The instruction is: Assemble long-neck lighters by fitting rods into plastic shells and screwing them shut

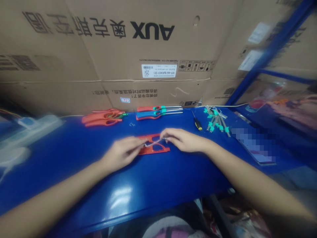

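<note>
Two red plastic handle shells point(158, 150) with oval finger openings lie on the blue table in the middle, partly covered by my fingers. Above them, a thin pale wire-like piece point(154, 143) stretches between my two hands; its exact kind is too blurred to make out. My left hand point(121, 152) pinches one end, fingertips over the left part of the shells. At the other end, the fingers of my right hand point(182, 139) are closed in a pinch, just above the right side of the shells.
Behind lie red handle shells point(102, 117), long-nosed lighters point(150, 114) with metal tubes, and small screws point(132, 124). To the right are a screwdriver point(197, 123), metal tubes with green ends point(218, 122) and a phone point(257, 148). A cardboard wall point(111, 59) stands at the back.
</note>
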### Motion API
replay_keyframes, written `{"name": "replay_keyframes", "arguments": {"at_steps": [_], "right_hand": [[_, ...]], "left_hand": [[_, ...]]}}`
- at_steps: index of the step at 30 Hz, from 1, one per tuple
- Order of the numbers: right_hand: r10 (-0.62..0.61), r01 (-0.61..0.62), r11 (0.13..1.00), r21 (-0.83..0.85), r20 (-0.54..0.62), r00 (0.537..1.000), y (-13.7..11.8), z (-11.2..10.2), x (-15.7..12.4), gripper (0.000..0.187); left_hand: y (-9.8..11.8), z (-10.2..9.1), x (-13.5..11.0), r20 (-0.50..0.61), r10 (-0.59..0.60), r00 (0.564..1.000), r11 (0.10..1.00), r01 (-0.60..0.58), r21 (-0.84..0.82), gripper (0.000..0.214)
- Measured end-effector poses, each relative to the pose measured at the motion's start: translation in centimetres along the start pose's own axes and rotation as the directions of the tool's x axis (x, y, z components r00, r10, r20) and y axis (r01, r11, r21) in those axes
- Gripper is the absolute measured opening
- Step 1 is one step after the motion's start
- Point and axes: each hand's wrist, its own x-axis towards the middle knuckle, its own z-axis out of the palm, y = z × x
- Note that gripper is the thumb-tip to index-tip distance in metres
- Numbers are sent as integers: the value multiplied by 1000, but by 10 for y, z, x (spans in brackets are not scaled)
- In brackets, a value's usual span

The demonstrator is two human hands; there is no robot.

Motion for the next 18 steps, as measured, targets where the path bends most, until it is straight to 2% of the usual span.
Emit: {"name": "replay_keyframes", "arguments": {"at_steps": [8, 13, 18], "right_hand": [[44, -53, 988, 142, 67, 997, 2, -1, 1, 16], [-23, 18, 991, 134, 38, 999, 10, 5, -3, 15], [-24, 16, 994, 107, 76, 997, 12, 9, -6, 12]], "left_hand": [[5, 1, 2, 15, 13, 1000, 1000, -13, -7, 32], [2, 3, 0, 51, 48, 998, 999, -48, -14, 32], [-2, 2, 2, 66, 81, 994, 996, -80, -30, 30]]}}
